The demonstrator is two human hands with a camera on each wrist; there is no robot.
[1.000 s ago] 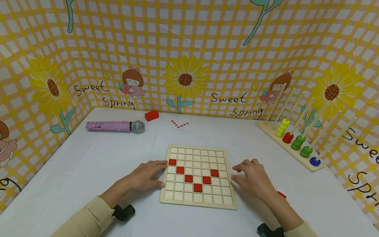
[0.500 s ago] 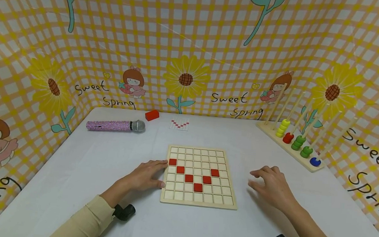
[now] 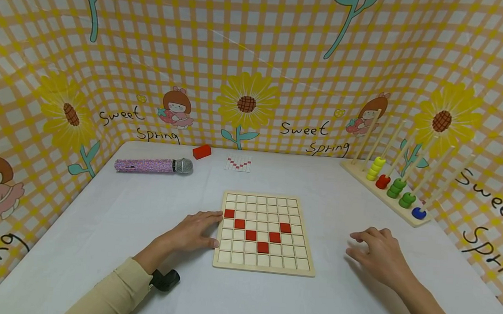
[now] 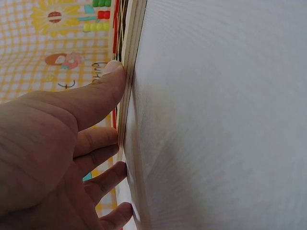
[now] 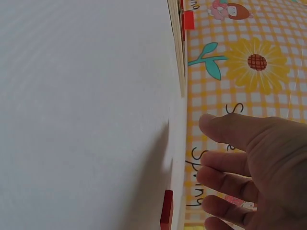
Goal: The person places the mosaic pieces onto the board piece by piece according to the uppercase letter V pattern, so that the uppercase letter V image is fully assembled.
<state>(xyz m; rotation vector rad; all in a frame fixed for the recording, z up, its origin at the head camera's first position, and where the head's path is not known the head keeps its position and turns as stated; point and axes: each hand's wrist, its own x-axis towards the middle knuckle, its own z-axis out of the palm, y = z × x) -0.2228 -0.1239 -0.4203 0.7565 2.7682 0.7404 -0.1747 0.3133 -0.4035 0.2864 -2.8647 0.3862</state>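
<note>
A wooden grid board [image 3: 248, 268] lies flat in the middle of the table, with several red square tiles [image 3: 263, 248] in a V-like line on it. My left hand [image 3: 191, 231] rests at the board's left edge, thumb and fingertips touching its side, as the left wrist view also shows. Well right of the board, my right hand [image 3: 380, 256] hovers over the table with relaxed fingers and nothing in them. Below it, a loose red tile [image 5: 166, 211] lies on the tabletop in the right wrist view; in the head view the hand and forearm hide it.
A glittery pink microphone [image 3: 146, 165] and a red block [image 3: 201, 152] lie at the back left. Behind the board is a small pattern card [image 3: 239, 164]. A wooden peg abacus [image 3: 384, 198] with coloured beads stands at the back right. Patterned cloth [image 3: 259, 41] walls the table in.
My right hand has moved away from the board, to the right and slightly nearer, covering the loose red tile in the head view. My left hand and the board have stayed put.
</note>
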